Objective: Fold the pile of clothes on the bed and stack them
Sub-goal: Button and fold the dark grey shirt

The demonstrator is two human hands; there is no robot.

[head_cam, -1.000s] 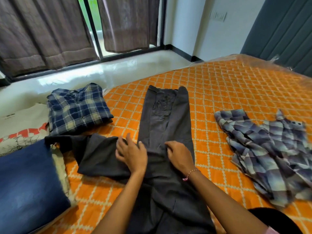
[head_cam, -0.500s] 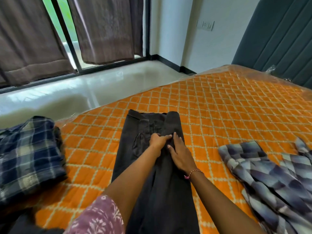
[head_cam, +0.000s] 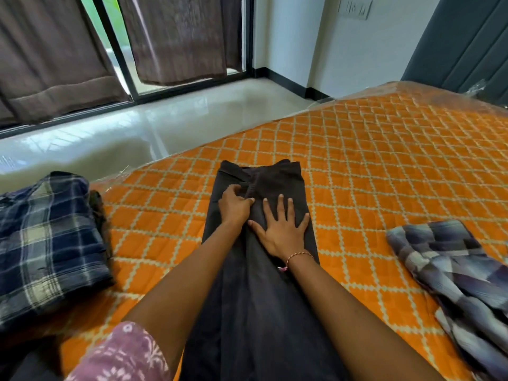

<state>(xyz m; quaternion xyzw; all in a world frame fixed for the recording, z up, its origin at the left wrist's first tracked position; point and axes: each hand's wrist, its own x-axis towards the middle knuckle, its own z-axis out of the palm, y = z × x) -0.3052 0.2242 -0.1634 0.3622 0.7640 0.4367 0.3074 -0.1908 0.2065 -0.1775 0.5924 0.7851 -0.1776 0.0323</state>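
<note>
Dark grey trousers (head_cam: 255,298) lie lengthwise on the orange quilted bed (head_cam: 384,166), waistband at the far end. My left hand (head_cam: 233,206) sits near the waistband with its fingers curled, pinching a fold of the trouser cloth. My right hand (head_cam: 281,228) lies flat beside it, fingers spread, pressing on the trousers. A folded blue plaid shirt (head_cam: 46,243) rests at the left edge of the bed. An unfolded grey-blue plaid shirt (head_cam: 461,279) lies crumpled at the right.
The bed's far edge drops to a glossy pale floor (head_cam: 123,138). Brown curtains (head_cam: 176,37) hang over a glass door behind it. A dark grey padded headboard (head_cam: 467,42) stands at the far right. Dark cloth (head_cam: 27,361) shows at the lower left corner.
Both hands slid up the trousers from the middle to the waistband. The right hand then spread flat, the left closed on a fold. My view moved forward and right.
</note>
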